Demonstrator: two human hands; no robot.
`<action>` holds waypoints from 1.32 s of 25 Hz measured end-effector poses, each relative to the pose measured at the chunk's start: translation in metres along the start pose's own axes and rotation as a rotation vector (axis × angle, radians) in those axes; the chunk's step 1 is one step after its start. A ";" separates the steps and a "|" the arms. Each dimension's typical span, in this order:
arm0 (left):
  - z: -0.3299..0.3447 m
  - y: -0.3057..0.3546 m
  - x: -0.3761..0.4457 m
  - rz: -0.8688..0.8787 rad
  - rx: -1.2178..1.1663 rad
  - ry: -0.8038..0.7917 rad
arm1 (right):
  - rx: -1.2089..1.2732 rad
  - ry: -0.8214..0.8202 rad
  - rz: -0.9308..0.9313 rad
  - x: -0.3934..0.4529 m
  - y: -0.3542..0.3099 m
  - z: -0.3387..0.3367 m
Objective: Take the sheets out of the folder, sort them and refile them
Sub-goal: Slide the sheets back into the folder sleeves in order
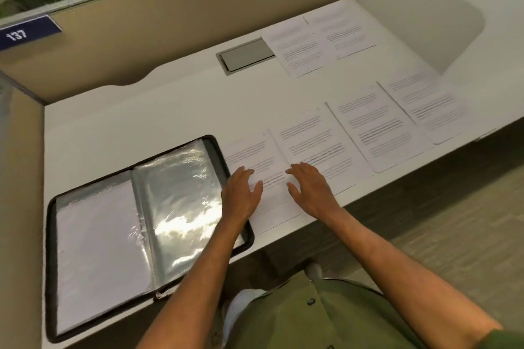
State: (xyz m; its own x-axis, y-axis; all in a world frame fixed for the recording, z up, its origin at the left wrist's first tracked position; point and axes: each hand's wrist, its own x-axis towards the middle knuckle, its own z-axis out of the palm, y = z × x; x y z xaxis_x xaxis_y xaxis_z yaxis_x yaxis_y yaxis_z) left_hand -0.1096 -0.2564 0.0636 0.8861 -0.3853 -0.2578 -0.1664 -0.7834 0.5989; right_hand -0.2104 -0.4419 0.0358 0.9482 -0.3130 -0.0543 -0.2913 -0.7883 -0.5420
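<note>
White desk [158, 122] had our folder [147, 221] open; we kept left hand [241, 193] and right hand [310, 188] flat, fingers spread, gripping nothing, on nearest sheet [263, 178].

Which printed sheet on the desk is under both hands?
The sheet nearest the folder, leftmost in the front row: the left hand and right hand are over it; the other sheets lie untouched.

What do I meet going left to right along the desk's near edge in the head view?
Open folder → left hand → sheet under the hands → right hand → second sheet → third sheet → fourth sheet.
</note>
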 end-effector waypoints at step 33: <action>0.078 0.205 0.348 -0.086 0.001 0.046 | -0.052 0.016 -0.061 0.361 0.209 -0.149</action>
State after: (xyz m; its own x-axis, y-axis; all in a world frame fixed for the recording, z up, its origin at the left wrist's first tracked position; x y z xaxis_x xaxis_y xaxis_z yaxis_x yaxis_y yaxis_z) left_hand 0.1309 -0.5890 0.0378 0.9160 -0.2939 -0.2731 -0.0893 -0.8130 0.5754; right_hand 0.0515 -0.7989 0.0280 0.9622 -0.2722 -0.0087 -0.2400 -0.8322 -0.4998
